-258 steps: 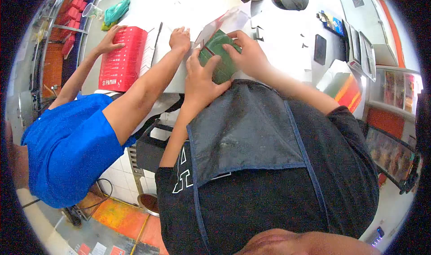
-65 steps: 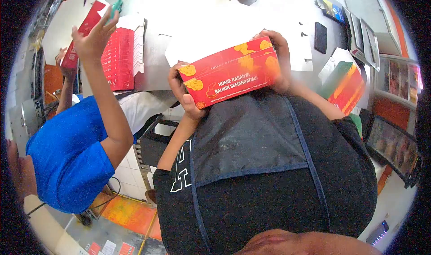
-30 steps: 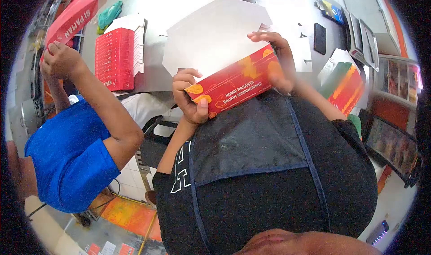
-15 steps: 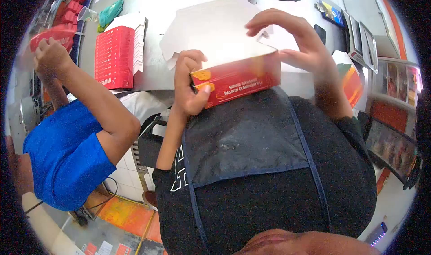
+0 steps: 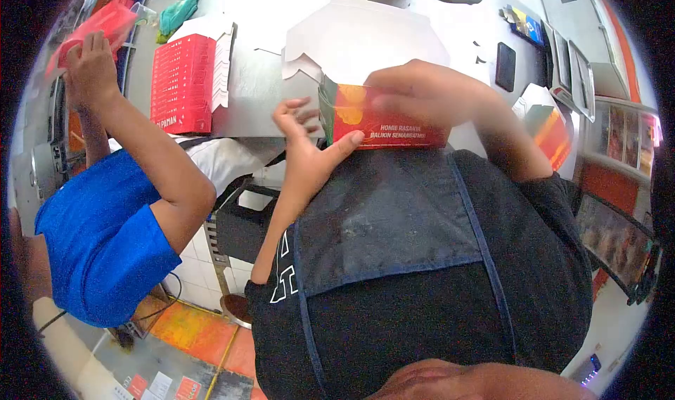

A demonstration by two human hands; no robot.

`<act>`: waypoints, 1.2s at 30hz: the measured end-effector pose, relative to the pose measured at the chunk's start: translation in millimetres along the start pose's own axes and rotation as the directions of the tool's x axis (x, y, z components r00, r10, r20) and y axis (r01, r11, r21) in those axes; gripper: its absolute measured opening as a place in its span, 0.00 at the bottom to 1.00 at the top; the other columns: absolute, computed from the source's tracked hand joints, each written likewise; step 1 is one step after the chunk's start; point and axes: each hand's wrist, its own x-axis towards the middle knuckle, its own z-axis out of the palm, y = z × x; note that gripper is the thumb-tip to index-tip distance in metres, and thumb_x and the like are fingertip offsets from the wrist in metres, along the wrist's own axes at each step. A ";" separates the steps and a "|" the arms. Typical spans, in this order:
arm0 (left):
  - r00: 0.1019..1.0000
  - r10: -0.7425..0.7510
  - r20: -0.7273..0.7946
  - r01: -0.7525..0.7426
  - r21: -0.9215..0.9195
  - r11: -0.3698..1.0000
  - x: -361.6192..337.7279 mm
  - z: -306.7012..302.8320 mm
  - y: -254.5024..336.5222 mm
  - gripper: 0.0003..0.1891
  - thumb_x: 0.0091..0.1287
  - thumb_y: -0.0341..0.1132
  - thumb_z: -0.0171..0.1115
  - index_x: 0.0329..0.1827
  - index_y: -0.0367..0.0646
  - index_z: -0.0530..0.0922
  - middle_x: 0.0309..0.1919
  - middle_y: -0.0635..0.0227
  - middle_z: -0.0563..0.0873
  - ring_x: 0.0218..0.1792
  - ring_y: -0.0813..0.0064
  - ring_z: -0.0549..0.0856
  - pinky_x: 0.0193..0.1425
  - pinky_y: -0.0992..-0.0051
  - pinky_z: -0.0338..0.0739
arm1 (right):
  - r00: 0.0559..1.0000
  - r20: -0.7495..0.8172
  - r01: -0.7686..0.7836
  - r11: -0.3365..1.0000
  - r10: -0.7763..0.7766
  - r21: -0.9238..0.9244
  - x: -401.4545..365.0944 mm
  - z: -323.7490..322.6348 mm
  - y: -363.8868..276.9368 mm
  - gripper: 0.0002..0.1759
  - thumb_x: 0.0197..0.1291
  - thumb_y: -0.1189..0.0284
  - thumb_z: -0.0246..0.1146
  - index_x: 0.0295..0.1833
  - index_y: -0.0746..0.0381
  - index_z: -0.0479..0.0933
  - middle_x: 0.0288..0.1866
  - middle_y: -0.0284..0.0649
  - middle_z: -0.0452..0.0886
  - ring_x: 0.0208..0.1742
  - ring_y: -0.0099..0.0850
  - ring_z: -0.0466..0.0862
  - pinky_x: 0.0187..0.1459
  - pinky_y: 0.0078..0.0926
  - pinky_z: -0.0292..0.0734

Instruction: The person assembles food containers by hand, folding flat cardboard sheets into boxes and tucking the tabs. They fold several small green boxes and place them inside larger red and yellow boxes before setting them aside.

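Note:
A red carton (image 5: 401, 134) with yellow pictures and white lettering stands at the table's near edge, against the apron. Its white lid panel (image 5: 373, 37) spreads open behind it. At the carton's left end is my left hand (image 5: 309, 143), fingers apart, the thumb lying along the red front. My right hand (image 5: 415, 90), blurred by motion, reaches over the carton's top from the right; its fingertips are smeared and partly lost against the carton.
On the left lies a stack of red folded cartons (image 5: 184, 83). A co-worker in a blue shirt (image 5: 105, 238) holds a red plastic item (image 5: 98, 30). A green bag (image 5: 177, 16), a phone (image 5: 505, 67), another carton (image 5: 548, 129) and metal trays (image 5: 573, 66) also show.
The carton has shifted right and turned squarer to the table edge. My left hand's fingers have come off it and spread. My right hand has moved down and left over it.

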 end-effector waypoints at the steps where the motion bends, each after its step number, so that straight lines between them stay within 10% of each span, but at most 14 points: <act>1: 0.992 -0.104 0.076 0.110 -0.083 0.990 -1.3 1.6 -0.1 0.54 0.56 0.48 0.84 0.74 0.43 0.49 0.72 0.49 0.65 0.71 0.58 0.71 0.75 0.57 0.66 | 1.000 -0.006 0.009 1.000 -0.009 0.004 1.4 1.5 -0.5 0.15 0.76 0.66 0.60 0.58 0.66 0.78 0.42 0.55 0.87 0.44 0.52 0.86 0.49 0.42 0.79; 5: 0.976 -0.018 0.219 0.110 -0.417 0.902 11.4 0.4 -12.9 0.50 0.63 0.41 0.77 0.76 0.47 0.44 0.68 0.50 0.72 0.69 0.59 0.74 0.75 0.59 0.68 | 0.996 -0.070 0.059 0.998 -0.061 -0.029 6.4 5.8 -0.8 0.14 0.75 0.68 0.60 0.59 0.64 0.77 0.43 0.54 0.87 0.47 0.53 0.87 0.50 0.43 0.79; 27: 0.974 0.089 0.207 0.002 -0.402 0.915 7.1 9.2 6.0 0.56 0.63 0.38 0.76 0.84 0.49 0.40 0.71 0.45 0.70 0.68 0.58 0.77 0.73 0.59 0.72 | 0.990 -0.143 -0.012 0.997 0.023 0.075 -7.4 6.4 -5.5 0.13 0.75 0.68 0.62 0.59 0.61 0.78 0.41 0.53 0.87 0.43 0.50 0.87 0.47 0.41 0.80; 33: 0.988 0.070 0.138 -0.001 -0.451 0.893 5.0 11.0 7.8 0.59 0.57 0.42 0.80 0.85 0.54 0.43 0.70 0.48 0.72 0.69 0.55 0.77 0.74 0.57 0.73 | 0.989 -0.141 0.038 0.999 -0.035 0.015 -1.5 1.6 -4.1 0.14 0.76 0.69 0.60 0.60 0.65 0.78 0.42 0.46 0.89 0.41 0.28 0.86 0.44 0.30 0.83; 36: 0.990 0.078 0.118 -0.018 -0.441 0.897 5.3 11.0 10.6 0.59 0.57 0.42 0.80 0.85 0.54 0.43 0.70 0.48 0.72 0.68 0.55 0.77 0.74 0.57 0.73 | 0.985 -0.172 0.031 0.999 -0.029 0.008 -2.8 -0.6 -10.4 0.14 0.75 0.67 0.62 0.59 0.62 0.78 0.42 0.53 0.87 0.44 0.48 0.87 0.47 0.40 0.80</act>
